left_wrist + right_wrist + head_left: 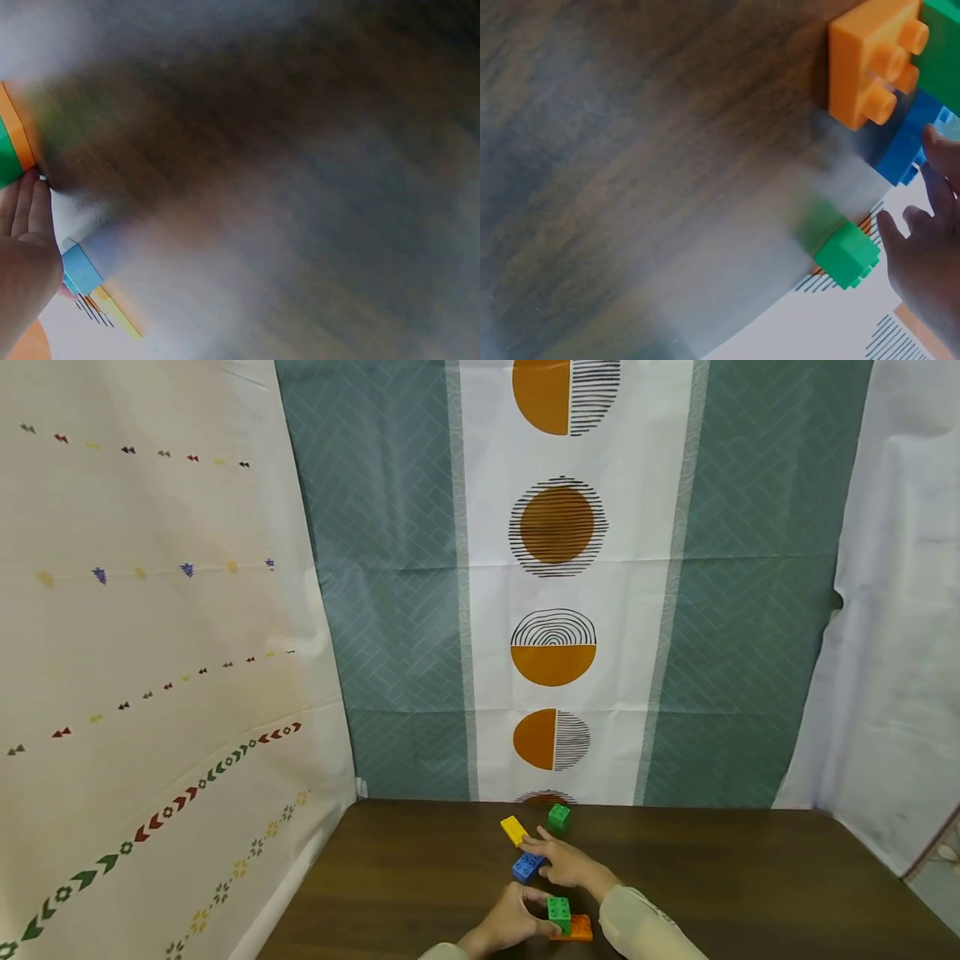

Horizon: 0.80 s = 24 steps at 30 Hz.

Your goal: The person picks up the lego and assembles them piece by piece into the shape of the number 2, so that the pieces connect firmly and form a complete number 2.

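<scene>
My left hand [510, 920] grips a green toy brick [558, 912] between thumb and fingers, at the near side of the table. This brick stands on the left part of an orange brick [581, 928], whose bare studs show in the right wrist view. Farther forward, my right hand [567, 863] reaches over a blue brick [523, 867] with its fingers spread. One fingertip overlaps the near end of a flat yellow brick [513, 828]. In the right wrist view, a digit of the right hand [926, 247] lies right at the studs of the blue brick [909, 142].
A second green brick [558, 817] stands near the back edge of the dark wooden table [420, 860], beyond the right hand. Behind the table hangs a patterned cloth [390, 610]. Pale cloths line the left [150, 652] and right sides.
</scene>
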Each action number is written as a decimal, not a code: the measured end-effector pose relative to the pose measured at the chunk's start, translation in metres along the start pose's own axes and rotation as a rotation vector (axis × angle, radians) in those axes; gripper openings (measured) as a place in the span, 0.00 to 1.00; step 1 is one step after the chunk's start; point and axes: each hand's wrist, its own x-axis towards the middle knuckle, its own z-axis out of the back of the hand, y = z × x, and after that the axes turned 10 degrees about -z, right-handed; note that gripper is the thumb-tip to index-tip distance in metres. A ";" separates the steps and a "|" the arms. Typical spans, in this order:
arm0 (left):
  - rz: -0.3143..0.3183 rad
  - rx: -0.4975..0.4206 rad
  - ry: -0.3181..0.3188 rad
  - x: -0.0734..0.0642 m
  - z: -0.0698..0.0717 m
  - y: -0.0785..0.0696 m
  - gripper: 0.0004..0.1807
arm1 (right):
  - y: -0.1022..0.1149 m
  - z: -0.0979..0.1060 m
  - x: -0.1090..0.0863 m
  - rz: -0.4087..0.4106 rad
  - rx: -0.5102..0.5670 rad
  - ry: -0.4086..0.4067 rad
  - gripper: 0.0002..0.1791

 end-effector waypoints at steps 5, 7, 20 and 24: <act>-0.005 -0.010 0.004 0.000 0.000 -0.001 0.15 | -0.001 -0.003 -0.002 -0.020 -0.059 -0.049 0.23; -0.002 0.002 0.001 -0.001 -0.001 -0.002 0.15 | 0.000 -0.005 -0.003 -0.029 -0.066 -0.089 0.21; -0.046 -0.022 -0.011 -0.006 -0.006 0.002 0.13 | -0.003 -0.015 -0.014 -0.135 -0.005 -0.136 0.12; -0.032 0.005 -0.006 -0.005 -0.003 0.000 0.14 | -0.006 -0.010 -0.017 -0.149 -0.002 -0.116 0.14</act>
